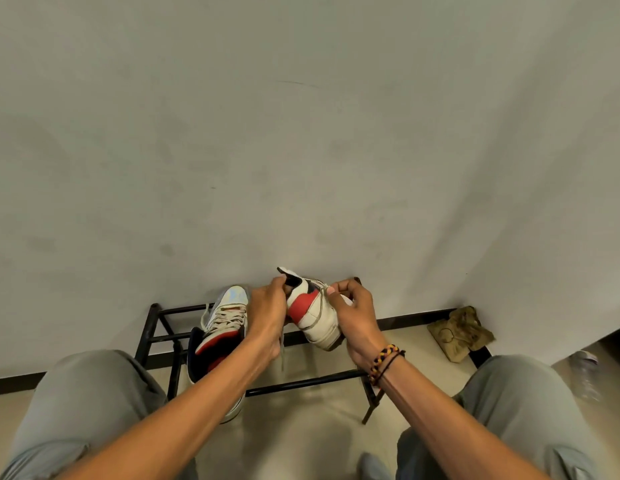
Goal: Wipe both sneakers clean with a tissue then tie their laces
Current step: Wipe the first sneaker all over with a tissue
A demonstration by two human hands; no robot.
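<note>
I hold a white, red and navy sneaker (310,311) up in the air above a black metal rack (301,384), tilted on its side with its sole edge down and to the right. My left hand (267,306) grips its heel collar and tongue. My right hand (353,310) holds its front part, thumb and fingers pinching a lace (323,292). A loose lace end (283,353) hangs below my left hand. The second sneaker (220,327) rests on the rack at the left, toe towards the wall, laces loose, partly hidden by my left forearm. No tissue is visible.
A plain wall (301,150) rises right behind the rack. A crumpled brown paper bag (459,332) lies on the floor at the right end of the rack. My knees in grey trousers (94,393) flank the rack. A clear plastic bottle (584,367) lies far right.
</note>
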